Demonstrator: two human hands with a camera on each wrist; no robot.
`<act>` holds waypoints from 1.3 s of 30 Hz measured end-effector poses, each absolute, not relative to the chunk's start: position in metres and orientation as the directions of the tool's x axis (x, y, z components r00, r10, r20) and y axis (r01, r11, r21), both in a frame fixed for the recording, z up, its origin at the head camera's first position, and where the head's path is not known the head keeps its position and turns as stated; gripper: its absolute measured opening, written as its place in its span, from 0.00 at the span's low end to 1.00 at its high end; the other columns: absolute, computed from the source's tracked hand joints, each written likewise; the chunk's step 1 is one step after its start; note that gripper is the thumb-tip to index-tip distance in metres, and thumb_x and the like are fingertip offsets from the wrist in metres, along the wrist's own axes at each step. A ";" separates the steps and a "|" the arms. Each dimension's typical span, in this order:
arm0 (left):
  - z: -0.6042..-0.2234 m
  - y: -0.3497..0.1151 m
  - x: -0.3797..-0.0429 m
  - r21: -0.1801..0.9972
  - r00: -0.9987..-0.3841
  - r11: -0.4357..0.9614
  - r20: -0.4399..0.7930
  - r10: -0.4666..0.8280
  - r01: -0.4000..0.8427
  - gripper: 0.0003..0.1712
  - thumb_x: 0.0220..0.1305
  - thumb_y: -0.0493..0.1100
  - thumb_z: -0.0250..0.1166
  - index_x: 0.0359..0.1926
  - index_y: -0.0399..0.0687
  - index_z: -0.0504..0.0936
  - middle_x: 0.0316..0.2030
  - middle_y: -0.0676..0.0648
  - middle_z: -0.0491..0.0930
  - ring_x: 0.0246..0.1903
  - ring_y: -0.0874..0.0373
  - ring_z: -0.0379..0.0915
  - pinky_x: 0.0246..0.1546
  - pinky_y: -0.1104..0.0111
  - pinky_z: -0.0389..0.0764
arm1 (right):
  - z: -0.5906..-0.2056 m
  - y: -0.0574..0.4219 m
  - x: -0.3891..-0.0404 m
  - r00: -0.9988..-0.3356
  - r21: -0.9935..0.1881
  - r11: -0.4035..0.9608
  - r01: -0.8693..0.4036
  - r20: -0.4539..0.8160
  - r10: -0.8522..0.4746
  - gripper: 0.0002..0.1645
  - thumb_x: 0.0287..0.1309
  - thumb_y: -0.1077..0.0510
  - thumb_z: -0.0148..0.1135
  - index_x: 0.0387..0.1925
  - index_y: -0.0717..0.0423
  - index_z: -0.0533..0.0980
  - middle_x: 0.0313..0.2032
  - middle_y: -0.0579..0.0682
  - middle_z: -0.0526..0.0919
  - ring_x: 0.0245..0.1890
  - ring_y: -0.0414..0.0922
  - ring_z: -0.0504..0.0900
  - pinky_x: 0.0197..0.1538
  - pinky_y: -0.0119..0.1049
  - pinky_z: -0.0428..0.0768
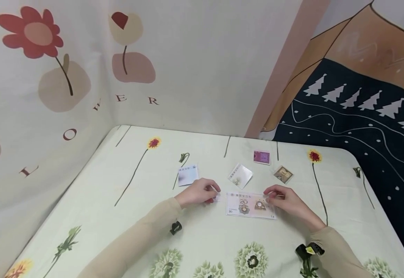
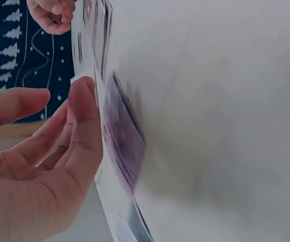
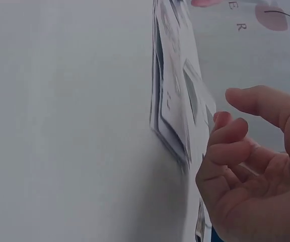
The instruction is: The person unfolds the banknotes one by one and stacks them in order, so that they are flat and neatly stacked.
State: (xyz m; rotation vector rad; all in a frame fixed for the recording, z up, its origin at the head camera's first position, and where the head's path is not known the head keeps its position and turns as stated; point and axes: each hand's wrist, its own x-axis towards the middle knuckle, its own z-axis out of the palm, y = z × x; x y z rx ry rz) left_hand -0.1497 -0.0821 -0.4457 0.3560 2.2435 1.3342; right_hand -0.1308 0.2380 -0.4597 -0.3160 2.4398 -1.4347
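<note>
Presently, the left hand (image 1: 198,191) is hovering with its fingers loosely bent, thumb and fingers standing apart and pinching nothing. A folded purple printed paper note (image 2: 122,136) is lying just beside those fingers; from the head view the hand is hiding most of it. The right hand (image 1: 287,199) is also holding its fingers loosely curved, its thumb standing apart from them with nothing between. A stack of pale pinkish-white rectangular paper notes, printed with cartoon figures and the number 20 (image 1: 250,205), is lying flat between the two hands, its right end just by the right hand's fingertips; whether they are touching it, one cannot tell.

Just beyond the left hand, a pale blue square-looking paper note (image 1: 188,175) is lying. Beyond the stack, between the hands, a white paper note with a greenish print (image 1: 240,175) is resting at a slant. Ahead of the right hand, a small brown paper note (image 1: 283,174) is lying, and farther ahead a small magenta-purple one (image 1: 262,157). A whitish flower-printed cloth (image 1: 97,204) is spreading beneath both hands.
</note>
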 end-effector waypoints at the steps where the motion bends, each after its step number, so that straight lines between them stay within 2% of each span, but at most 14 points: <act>1: -0.446 -0.085 -0.150 0.879 -0.847 0.476 -0.279 0.453 -0.035 0.09 0.64 0.33 0.58 0.43 0.36 0.80 0.26 0.44 0.79 0.24 0.54 0.76 0.24 0.65 0.80 | -0.460 0.235 -0.132 -0.933 -0.881 0.472 -0.040 -0.137 -0.334 0.16 0.59 0.63 0.63 0.47 0.69 0.75 0.32 0.52 0.76 0.29 0.41 0.74 0.30 0.29 0.73; 10: -0.450 -0.117 -0.151 0.895 -0.904 0.445 -0.216 0.369 -0.032 0.09 0.65 0.32 0.58 0.43 0.35 0.81 0.33 0.43 0.81 0.31 0.54 0.79 0.35 0.65 0.82 | -0.457 0.206 -0.141 -0.936 -0.902 0.432 0.002 -0.155 -0.318 0.18 0.60 0.64 0.61 0.50 0.68 0.73 0.33 0.54 0.76 0.27 0.43 0.76 0.24 0.31 0.74; 17: -0.457 -0.154 -0.149 0.907 -0.955 0.410 -0.201 0.220 -0.097 0.08 0.65 0.30 0.58 0.43 0.32 0.81 0.34 0.41 0.81 0.31 0.52 0.80 0.34 0.63 0.83 | -0.459 0.183 -0.150 -0.933 -0.894 0.448 0.002 -0.163 -0.321 0.14 0.60 0.65 0.60 0.48 0.66 0.75 0.33 0.53 0.77 0.27 0.46 0.77 0.28 0.33 0.78; 23: -0.460 -0.180 -0.151 0.924 -0.970 0.362 -0.191 0.153 -0.125 0.10 0.66 0.31 0.58 0.45 0.29 0.79 0.36 0.38 0.80 0.32 0.52 0.79 0.34 0.63 0.83 | -0.465 0.163 -0.156 -0.922 -0.910 0.412 0.033 -0.187 -0.340 0.15 0.61 0.64 0.60 0.49 0.65 0.75 0.35 0.54 0.77 0.28 0.46 0.77 0.22 0.32 0.75; 29: -0.460 -0.193 -0.153 0.930 -0.981 0.349 -0.160 0.108 -0.113 0.14 0.65 0.30 0.56 0.50 0.27 0.76 0.46 0.33 0.77 0.42 0.47 0.77 0.40 0.64 0.82 | -0.472 0.140 -0.156 -0.925 -0.930 0.369 0.001 -0.141 -0.353 0.12 0.62 0.65 0.60 0.46 0.65 0.75 0.36 0.53 0.78 0.35 0.45 0.79 0.34 0.32 0.79; 34: -0.461 -0.195 -0.154 0.927 -0.977 0.355 -0.173 0.121 -0.120 0.19 0.64 0.30 0.56 0.56 0.27 0.72 0.52 0.30 0.73 0.51 0.40 0.73 0.46 0.62 0.81 | -0.475 0.119 -0.156 -0.914 -0.929 0.351 -0.121 -0.034 -0.405 0.11 0.59 0.68 0.59 0.44 0.67 0.76 0.36 0.53 0.80 0.37 0.46 0.78 0.41 0.33 0.79; 39: -0.460 -0.188 -0.159 0.896 -0.973 0.425 -0.196 0.119 -0.128 0.23 0.62 0.33 0.58 0.58 0.31 0.72 0.56 0.32 0.72 0.53 0.40 0.72 0.49 0.58 0.77 | -0.475 0.096 -0.158 -0.914 -0.910 0.361 -0.205 0.046 -0.404 0.11 0.56 0.68 0.61 0.43 0.65 0.78 0.37 0.53 0.82 0.39 0.46 0.80 0.48 0.38 0.79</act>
